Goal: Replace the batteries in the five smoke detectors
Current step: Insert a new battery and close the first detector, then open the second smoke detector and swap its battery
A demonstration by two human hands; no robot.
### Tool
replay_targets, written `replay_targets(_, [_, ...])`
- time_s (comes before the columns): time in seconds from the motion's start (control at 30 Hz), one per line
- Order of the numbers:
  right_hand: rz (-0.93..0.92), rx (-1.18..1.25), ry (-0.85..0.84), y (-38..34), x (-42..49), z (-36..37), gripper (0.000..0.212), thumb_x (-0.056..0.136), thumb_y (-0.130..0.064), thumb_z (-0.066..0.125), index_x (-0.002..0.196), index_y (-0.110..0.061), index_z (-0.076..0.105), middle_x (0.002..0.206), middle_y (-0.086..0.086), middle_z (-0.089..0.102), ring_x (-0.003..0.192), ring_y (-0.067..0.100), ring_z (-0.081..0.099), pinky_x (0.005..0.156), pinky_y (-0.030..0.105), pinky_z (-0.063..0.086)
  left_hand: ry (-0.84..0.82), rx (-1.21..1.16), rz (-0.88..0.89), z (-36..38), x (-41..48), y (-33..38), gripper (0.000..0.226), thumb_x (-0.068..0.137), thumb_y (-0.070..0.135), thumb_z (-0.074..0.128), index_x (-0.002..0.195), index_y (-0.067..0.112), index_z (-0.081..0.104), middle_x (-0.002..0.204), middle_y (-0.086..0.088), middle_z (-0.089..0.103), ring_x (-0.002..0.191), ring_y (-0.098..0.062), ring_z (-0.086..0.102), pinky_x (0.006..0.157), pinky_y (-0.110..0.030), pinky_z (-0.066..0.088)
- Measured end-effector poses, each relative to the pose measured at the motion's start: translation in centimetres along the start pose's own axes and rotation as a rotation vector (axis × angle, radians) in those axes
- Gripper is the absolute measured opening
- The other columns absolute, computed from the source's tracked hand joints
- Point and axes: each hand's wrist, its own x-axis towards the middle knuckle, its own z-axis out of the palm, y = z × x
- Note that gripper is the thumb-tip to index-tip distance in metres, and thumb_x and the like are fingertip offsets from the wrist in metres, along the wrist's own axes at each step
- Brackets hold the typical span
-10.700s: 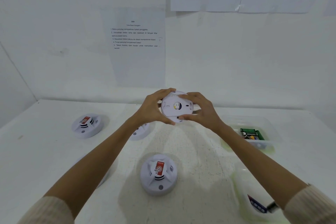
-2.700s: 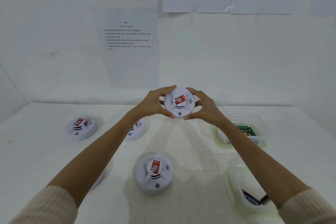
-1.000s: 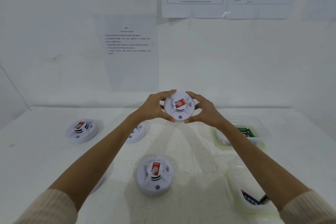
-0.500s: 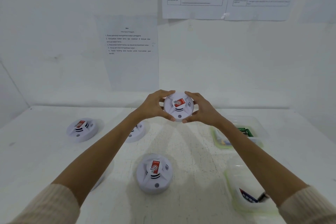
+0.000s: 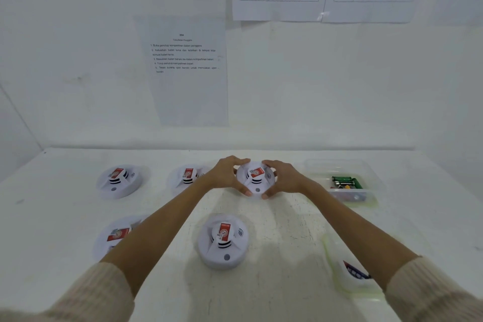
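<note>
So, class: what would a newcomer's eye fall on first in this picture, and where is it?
The left hand and right hand grip a round white plastic smoke detector with a red label at the white table's far middle. A clear plastic tub of green batteries sits far right; another such detector lies front centre.

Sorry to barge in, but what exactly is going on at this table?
A person grips one white smoke detector with both the left hand and the right hand, low at the back of the table; whether it touches down is unclear. Four other detectors lie face up on it. A clear tub on the right holds green batteries.
</note>
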Motion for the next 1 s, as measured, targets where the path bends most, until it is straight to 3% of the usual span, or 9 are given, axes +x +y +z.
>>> replay_targets(0.17, [0.011,-0.066,-0.015,-0.2,0.4,0.4,0.081,0.065,-0.019,0.084,0.132,-0.005,0.041,0.132,0.009,0.05,0.117,0.024,0.049,0.096,0.025,0.035,-0.035,0.049,-0.016,0.5,0.3,-0.8,0.096,0.057,0.023,0.089,0.139,0.015,0.04,0.136,-0.004,0.043,0.123,-0.018,0.045,0.097,-0.023,0.041])
replay_targets(0.33, [0.02,-0.092,-0.008,0.1,1.0,0.9,0.069,0.065,-0.026,0.084,0.122,-0.006,0.051,0.121,0.009,0.058,0.108,0.024,0.053,0.091,0.028,0.039,-0.089,0.106,-0.001,-0.1,0.3,-1.1,0.113,0.04,0.051,0.085,0.137,0.012,0.044,0.134,-0.004,0.051,0.125,-0.018,0.046,0.104,-0.035,0.04])
replay_targets(0.47, [0.029,-0.082,-0.002,0.3,1.0,1.1,0.065,0.064,-0.029,0.084,0.118,-0.009,0.054,0.117,0.006,0.06,0.105,0.022,0.055,0.088,0.026,0.04,-0.102,0.063,0.006,-0.1,0.7,-1.7,0.089,0.059,0.019,0.088,0.136,0.008,0.044,0.134,-0.006,0.053,0.121,-0.019,0.052,0.099,-0.027,0.043])
replay_targets(0.63, [0.041,-0.081,-0.031,0.3,1.1,1.0,0.067,0.064,-0.031,0.084,0.119,-0.009,0.053,0.118,0.005,0.059,0.109,0.024,0.054,0.091,0.029,0.041,-0.122,0.085,0.024,-0.2,0.9,-1.7,0.09,0.061,0.022,0.087,0.138,0.009,0.042,0.136,-0.005,0.051,0.121,-0.018,0.051,0.101,-0.029,0.042])
replay_targets(0.77, [0.03,-0.06,-0.02,-0.4,0.8,0.6,0.082,0.07,-0.032,0.08,0.136,-0.009,0.039,0.137,0.007,0.045,0.124,0.024,0.042,0.102,0.032,0.034,-0.122,0.076,0.048,-0.9,0.7,-1.7,0.089,0.06,0.023,0.088,0.137,0.013,0.044,0.136,-0.004,0.051,0.119,-0.018,0.052,0.099,-0.033,0.045])
replay_targets(1.0, [-0.073,0.016,0.028,-3.9,2.5,0.1,0.085,0.068,-0.03,0.081,0.139,-0.016,0.036,0.139,0.004,0.041,0.122,0.019,0.043,0.091,0.022,0.033,0.046,-0.086,0.046,-6.5,-1.4,-2.3,0.081,0.058,0.014,0.088,0.131,0.017,0.052,0.117,0.002,0.059,0.109,-0.01,0.054,0.09,-0.017,0.042])
